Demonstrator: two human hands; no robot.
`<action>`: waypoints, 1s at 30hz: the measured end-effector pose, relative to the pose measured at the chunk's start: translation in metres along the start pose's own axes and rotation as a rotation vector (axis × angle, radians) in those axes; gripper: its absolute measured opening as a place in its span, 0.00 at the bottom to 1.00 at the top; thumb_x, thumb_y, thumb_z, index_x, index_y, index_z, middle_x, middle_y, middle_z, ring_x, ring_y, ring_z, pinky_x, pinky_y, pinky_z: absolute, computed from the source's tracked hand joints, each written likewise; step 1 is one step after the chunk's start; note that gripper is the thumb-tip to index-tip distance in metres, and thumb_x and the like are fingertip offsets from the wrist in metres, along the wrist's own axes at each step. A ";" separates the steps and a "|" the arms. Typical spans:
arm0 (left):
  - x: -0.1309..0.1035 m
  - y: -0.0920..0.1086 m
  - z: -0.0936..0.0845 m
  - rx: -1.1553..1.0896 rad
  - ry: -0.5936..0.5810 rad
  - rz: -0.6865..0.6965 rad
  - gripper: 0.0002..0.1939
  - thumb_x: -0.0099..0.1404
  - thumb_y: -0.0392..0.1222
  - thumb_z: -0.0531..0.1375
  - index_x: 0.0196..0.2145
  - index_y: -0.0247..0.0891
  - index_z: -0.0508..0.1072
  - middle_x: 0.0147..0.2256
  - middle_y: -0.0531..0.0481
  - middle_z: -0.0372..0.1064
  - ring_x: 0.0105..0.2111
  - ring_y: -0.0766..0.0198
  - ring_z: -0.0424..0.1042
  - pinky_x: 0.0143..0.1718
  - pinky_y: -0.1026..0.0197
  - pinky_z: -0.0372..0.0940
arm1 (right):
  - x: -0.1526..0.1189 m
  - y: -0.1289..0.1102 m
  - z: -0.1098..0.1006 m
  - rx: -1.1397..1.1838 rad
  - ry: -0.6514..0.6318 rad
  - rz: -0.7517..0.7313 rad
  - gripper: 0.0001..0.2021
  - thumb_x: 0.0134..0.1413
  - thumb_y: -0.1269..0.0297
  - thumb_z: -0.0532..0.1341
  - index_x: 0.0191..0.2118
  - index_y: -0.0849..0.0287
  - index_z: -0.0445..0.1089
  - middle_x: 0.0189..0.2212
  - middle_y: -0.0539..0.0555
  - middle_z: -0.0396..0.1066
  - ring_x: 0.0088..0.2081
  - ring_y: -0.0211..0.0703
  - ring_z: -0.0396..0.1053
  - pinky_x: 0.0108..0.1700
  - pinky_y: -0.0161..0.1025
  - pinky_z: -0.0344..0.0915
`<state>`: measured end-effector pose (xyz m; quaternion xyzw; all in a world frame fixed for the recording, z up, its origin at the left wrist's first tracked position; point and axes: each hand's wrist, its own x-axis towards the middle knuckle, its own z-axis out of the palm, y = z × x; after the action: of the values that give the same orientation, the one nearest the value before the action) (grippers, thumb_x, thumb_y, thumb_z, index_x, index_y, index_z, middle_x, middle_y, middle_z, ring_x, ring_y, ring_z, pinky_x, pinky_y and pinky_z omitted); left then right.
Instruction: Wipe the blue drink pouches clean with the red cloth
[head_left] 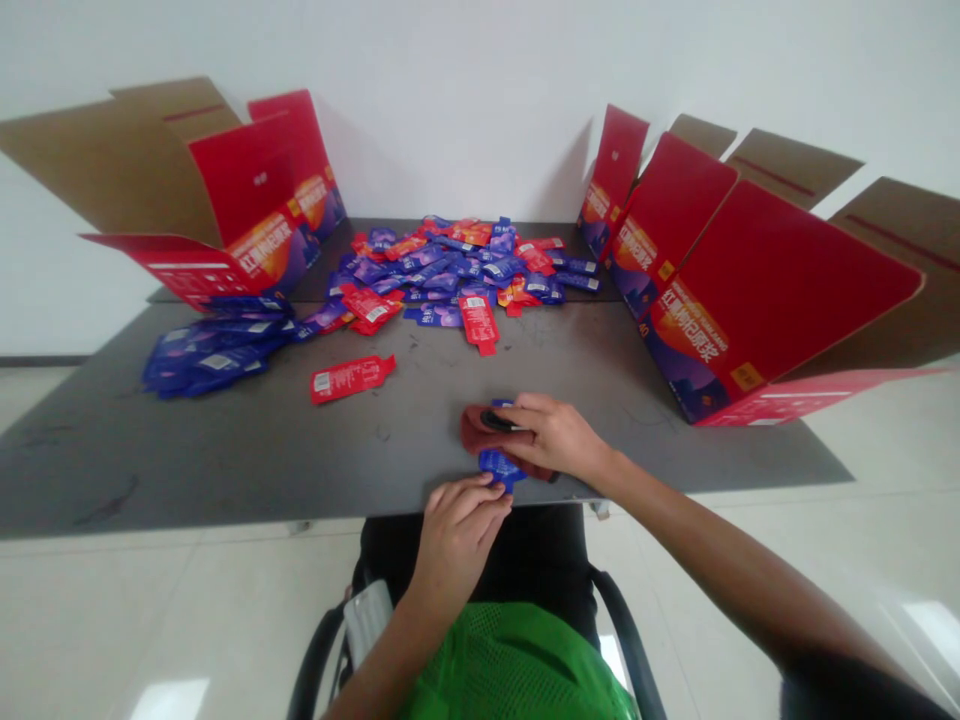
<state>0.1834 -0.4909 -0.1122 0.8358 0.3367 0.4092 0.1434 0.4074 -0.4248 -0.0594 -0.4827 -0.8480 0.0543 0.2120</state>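
At the table's front edge lies a blue packet (498,466), partly covered by a reddish-brown cloth (477,430). My right hand (559,434) is closed on the cloth and presses it onto the packet; a small black item (496,420) shows at its fingertips. Just below, my left hand (461,515) has its fingertips together on the packet's near end. A single red packet (349,379) lies flat to the left of the cloth.
A heap of blue and red packets (450,265) covers the table's back middle. More blue packets (214,345) are stacked at left. Open red cartons stand at the left (247,195) and right (795,290). The grey table's front edge (225,515) runs before the lap.
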 end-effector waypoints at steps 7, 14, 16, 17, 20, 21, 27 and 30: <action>0.000 0.001 0.000 -0.002 0.008 -0.003 0.06 0.71 0.35 0.64 0.43 0.44 0.80 0.42 0.53 0.80 0.49 0.57 0.77 0.49 0.51 0.64 | 0.017 0.001 -0.023 -0.130 0.119 0.005 0.18 0.68 0.54 0.61 0.57 0.57 0.74 0.38 0.56 0.74 0.40 0.44 0.72 0.40 0.38 0.66; 0.000 0.000 0.000 -0.005 -0.006 -0.008 0.07 0.70 0.34 0.64 0.43 0.43 0.79 0.42 0.53 0.80 0.48 0.57 0.76 0.50 0.51 0.63 | 0.000 -0.003 -0.002 -0.004 -0.001 -0.003 0.17 0.67 0.55 0.63 0.57 0.54 0.74 0.39 0.54 0.75 0.40 0.42 0.73 0.41 0.36 0.66; 0.000 0.000 0.000 -0.015 -0.009 -0.006 0.07 0.70 0.34 0.64 0.44 0.44 0.79 0.43 0.53 0.80 0.50 0.57 0.76 0.51 0.51 0.63 | 0.016 0.018 -0.007 -0.094 0.022 0.088 0.18 0.65 0.58 0.65 0.58 0.56 0.74 0.39 0.54 0.74 0.40 0.43 0.73 0.39 0.36 0.65; 0.000 0.000 0.001 -0.014 -0.009 -0.008 0.07 0.70 0.34 0.64 0.44 0.44 0.79 0.43 0.53 0.80 0.50 0.57 0.76 0.50 0.50 0.63 | 0.022 0.025 -0.012 -0.144 0.039 0.107 0.18 0.64 0.59 0.65 0.57 0.56 0.74 0.39 0.55 0.74 0.40 0.44 0.72 0.38 0.36 0.65; -0.001 0.000 0.002 -0.008 -0.006 -0.018 0.07 0.71 0.36 0.63 0.44 0.44 0.79 0.43 0.52 0.80 0.49 0.56 0.76 0.50 0.49 0.64 | 0.026 0.020 -0.022 -0.173 0.114 0.068 0.18 0.66 0.57 0.63 0.57 0.57 0.74 0.38 0.56 0.74 0.39 0.44 0.71 0.38 0.37 0.64; -0.002 -0.001 0.002 -0.007 -0.005 -0.019 0.06 0.72 0.36 0.63 0.44 0.44 0.79 0.43 0.52 0.80 0.49 0.56 0.76 0.50 0.49 0.64 | 0.020 0.011 -0.023 -0.141 0.130 0.038 0.18 0.67 0.56 0.62 0.57 0.57 0.74 0.38 0.56 0.74 0.39 0.44 0.71 0.38 0.37 0.65; -0.002 -0.002 0.001 -0.004 -0.015 -0.004 0.06 0.71 0.35 0.63 0.44 0.43 0.79 0.42 0.52 0.80 0.49 0.57 0.76 0.50 0.50 0.63 | -0.010 -0.015 0.000 0.005 0.008 -0.056 0.17 0.67 0.52 0.62 0.56 0.53 0.75 0.40 0.53 0.75 0.40 0.42 0.73 0.41 0.37 0.66; -0.001 -0.001 0.000 -0.005 -0.025 0.001 0.07 0.71 0.35 0.63 0.44 0.44 0.79 0.43 0.52 0.80 0.50 0.56 0.76 0.51 0.51 0.63 | 0.011 0.013 -0.002 -0.077 0.007 0.079 0.19 0.66 0.54 0.64 0.58 0.54 0.74 0.39 0.54 0.74 0.40 0.43 0.73 0.39 0.37 0.66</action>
<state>0.1828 -0.4903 -0.1135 0.8406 0.3336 0.3997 0.1497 0.4142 -0.4091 -0.0579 -0.5237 -0.8291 0.0284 0.1938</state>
